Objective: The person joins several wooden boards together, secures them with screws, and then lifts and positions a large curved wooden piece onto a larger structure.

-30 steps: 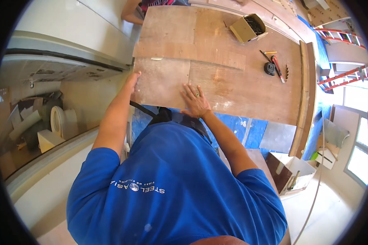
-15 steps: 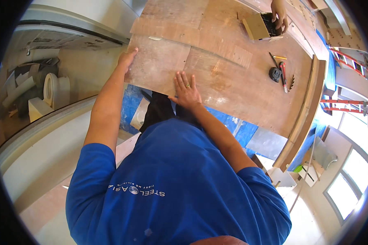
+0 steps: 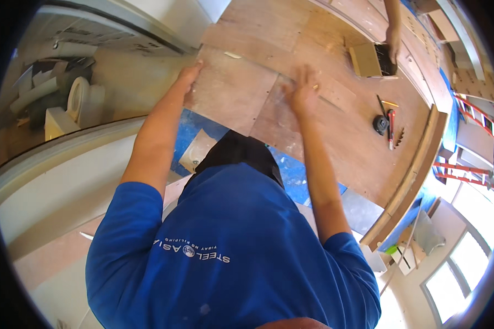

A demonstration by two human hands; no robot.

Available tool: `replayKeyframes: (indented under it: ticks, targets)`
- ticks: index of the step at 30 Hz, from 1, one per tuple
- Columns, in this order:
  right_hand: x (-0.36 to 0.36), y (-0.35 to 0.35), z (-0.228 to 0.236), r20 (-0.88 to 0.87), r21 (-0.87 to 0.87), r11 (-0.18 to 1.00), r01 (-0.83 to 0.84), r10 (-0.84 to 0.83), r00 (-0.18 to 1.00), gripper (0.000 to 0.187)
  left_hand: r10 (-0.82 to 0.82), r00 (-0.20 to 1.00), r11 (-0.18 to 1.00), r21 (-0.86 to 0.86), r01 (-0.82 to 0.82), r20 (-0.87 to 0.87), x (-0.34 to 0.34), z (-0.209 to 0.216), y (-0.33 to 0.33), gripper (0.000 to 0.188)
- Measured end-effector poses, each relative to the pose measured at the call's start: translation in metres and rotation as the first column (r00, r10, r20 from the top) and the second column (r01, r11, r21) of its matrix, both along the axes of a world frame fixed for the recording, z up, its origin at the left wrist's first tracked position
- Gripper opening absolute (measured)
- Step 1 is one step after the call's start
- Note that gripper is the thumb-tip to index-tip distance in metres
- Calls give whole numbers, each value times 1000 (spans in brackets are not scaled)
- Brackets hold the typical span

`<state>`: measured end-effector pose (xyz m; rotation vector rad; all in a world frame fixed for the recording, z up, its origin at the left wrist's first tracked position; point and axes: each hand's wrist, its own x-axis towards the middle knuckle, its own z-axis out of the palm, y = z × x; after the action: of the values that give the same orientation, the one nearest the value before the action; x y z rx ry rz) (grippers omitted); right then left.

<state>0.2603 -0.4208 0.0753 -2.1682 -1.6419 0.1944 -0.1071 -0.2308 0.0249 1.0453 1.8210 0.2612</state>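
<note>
A brown plywood panel (image 3: 233, 90) lies flat on a plywood floor ahead of me. My left hand (image 3: 189, 74) grips the panel's left edge near its far corner. My right hand (image 3: 302, 90) is blurred, fingers spread, over the seam on the panel's right side. Both arms reach forward from my blue shirt. Blue sheeting (image 3: 291, 170) shows under the panel's near edge.
Another person's hand (image 3: 392, 38) reaches into a small open box (image 3: 368, 59) at the far right. A black tape measure (image 3: 380, 125) and a red-handled tool (image 3: 391, 129) lie on the floor. A white toilet (image 3: 79, 101) stands left; an orange ladder (image 3: 461, 170) right.
My right hand has lifted off the near part of the panel and moved farther forward, now blurred. My left hand stays on the panel's left edge. The view has shifted forward.
</note>
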Motion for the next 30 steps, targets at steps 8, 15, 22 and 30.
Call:
replayKeyframes:
  ticks: [8,15,22,30]
  targets:
    - [80,15,-13,23,-196,974,-113,120,993,83,10,1000,996,-88,-8,25,-23,-28,17,81]
    - [95,19,-9,52,-175,976,-130,141,989,85,102,990,987,-133,-89,93,-15,-15,16,88]
    - [89,34,-15,126,-219,974,-61,91,988,83,1,1000,989,-149,0,7,-1,-5,19,87]
    - [106,19,-19,75,-203,978,-46,62,995,84,14,992,983,-183,9,126,-28,-25,28,91]
